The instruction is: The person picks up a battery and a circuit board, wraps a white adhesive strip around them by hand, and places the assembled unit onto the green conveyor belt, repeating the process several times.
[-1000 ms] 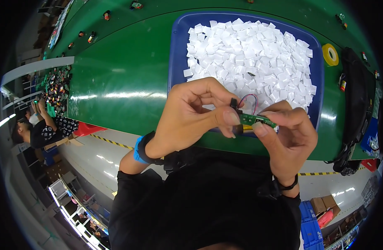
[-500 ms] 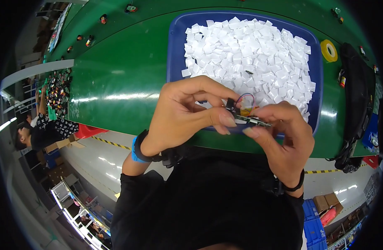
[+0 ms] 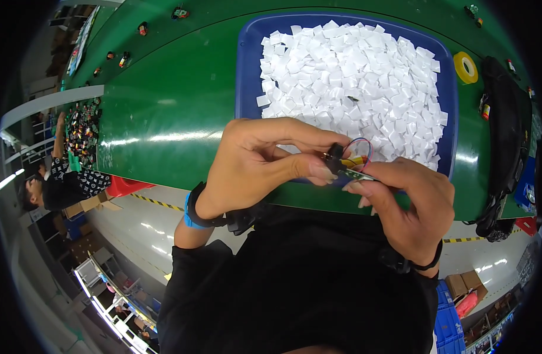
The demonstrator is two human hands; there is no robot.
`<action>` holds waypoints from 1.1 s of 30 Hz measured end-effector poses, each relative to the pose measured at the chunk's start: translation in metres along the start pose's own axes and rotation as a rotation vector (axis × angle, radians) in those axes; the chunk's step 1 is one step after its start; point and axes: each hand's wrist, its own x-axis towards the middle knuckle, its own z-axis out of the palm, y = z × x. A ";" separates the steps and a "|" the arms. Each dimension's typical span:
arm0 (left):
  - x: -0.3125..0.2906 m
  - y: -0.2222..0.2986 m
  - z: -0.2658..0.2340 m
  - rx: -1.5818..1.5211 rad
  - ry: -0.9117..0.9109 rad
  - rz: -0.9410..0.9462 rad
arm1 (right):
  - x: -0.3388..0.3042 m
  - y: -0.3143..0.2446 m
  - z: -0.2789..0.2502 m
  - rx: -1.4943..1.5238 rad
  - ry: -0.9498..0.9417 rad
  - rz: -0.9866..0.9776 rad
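Note:
A small circuit board [image 3: 358, 173] with a black part, a yellow-orange piece and thin red and blue wires is held between both hands. My left hand [image 3: 268, 154] pinches its left end, by the black part. At the other end, the thumb and fingers of my right hand [image 3: 415, 197] close on the board. Just beyond the hands, a blue tray [image 3: 243, 76] holds a heap of small white squares [image 3: 347, 71]. One little dark piece [image 3: 353, 98] lies on that heap.
The tray rests on a green table [image 3: 165, 127]. Right of it are a roll of yellow tape [image 3: 465, 67] and a black bag [image 3: 504, 130]. Many small assemblies are piled [image 3: 82, 133] at the far left, near another person [image 3: 64, 183].
The board has turned and tilted between my fingers, showing more of the yellow piece. My right hand has shifted slightly right and down. Both hands keep hold.

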 end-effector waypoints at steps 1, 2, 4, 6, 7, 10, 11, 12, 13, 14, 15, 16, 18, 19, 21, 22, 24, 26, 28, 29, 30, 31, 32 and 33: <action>0.000 -0.001 -0.001 0.000 0.003 -0.001 | 0.000 0.002 0.001 0.002 -0.002 0.000; 0.000 -0.004 -0.001 -0.032 -0.012 -0.006 | -0.001 0.004 0.002 0.017 0.008 -0.023; -0.001 -0.008 -0.003 -0.094 -0.040 -0.015 | -0.002 0.008 0.005 0.047 0.029 -0.069; -0.001 -0.012 0.001 -0.116 -0.035 0.008 | -0.005 0.010 0.008 0.065 0.047 -0.063; -0.001 -0.013 0.004 -0.136 -0.028 0.033 | -0.006 0.011 0.009 0.083 0.066 -0.062; -0.002 -0.011 0.005 -0.131 -0.027 0.030 | -0.004 0.012 0.004 0.078 0.059 -0.085; -0.002 -0.009 0.004 -0.106 -0.035 0.003 | -0.001 0.011 0.001 0.053 0.035 -0.112; -0.002 -0.007 0.004 -0.082 -0.044 -0.026 | 0.000 0.011 -0.001 0.027 0.011 -0.137; -0.001 -0.005 0.005 -0.084 -0.044 -0.028 | 0.000 0.010 -0.002 0.028 0.010 -0.134; -0.001 -0.003 0.006 -0.054 -0.035 -0.040 | 0.001 0.010 -0.003 -0.005 0.002 -0.151; 0.000 -0.001 0.006 -0.024 -0.026 -0.051 | 0.001 0.010 -0.003 -0.038 -0.007 -0.167; 0.001 -0.001 0.007 0.006 -0.018 -0.062 | 0.002 0.010 -0.004 -0.070 -0.017 -0.184; 0.001 0.000 0.007 0.022 -0.032 -0.042 | 0.003 0.009 -0.008 -0.055 -0.031 -0.185; 0.002 0.001 0.007 0.041 -0.047 -0.021 | 0.003 0.010 -0.010 -0.038 -0.043 -0.189; 0.002 0.002 0.007 0.058 -0.059 -0.002 | 0.005 0.011 -0.011 -0.020 -0.057 -0.190; 0.003 0.002 0.008 0.055 -0.054 -0.018 | 0.006 0.013 -0.011 -0.015 -0.055 -0.191; 0.005 0.002 0.008 0.049 -0.045 -0.050 | 0.007 0.015 -0.010 -0.005 -0.051 -0.192; 0.007 0.005 0.006 0.104 -0.044 -0.041 | 0.005 0.014 -0.006 0.029 -0.032 -0.114; 0.008 0.008 0.004 0.222 -0.032 -0.018 | 0.005 0.011 0.000 0.102 0.001 0.031; 0.010 0.008 0.003 0.223 -0.031 -0.016 | 0.007 0.010 0.001 0.102 0.001 0.028; 0.012 0.007 0.001 0.125 -0.058 -0.043 | 0.009 0.009 0.000 0.211 0.004 0.107; 0.015 0.007 -0.001 0.027 -0.084 -0.070 | 0.011 0.008 0.000 0.319 0.006 0.186; 0.015 0.006 -0.002 -0.074 -0.110 -0.099 | 0.012 0.007 0.000 0.426 0.007 0.267; 0.015 0.004 -0.002 -0.074 -0.108 -0.097 | 0.013 0.007 0.001 0.427 0.005 0.266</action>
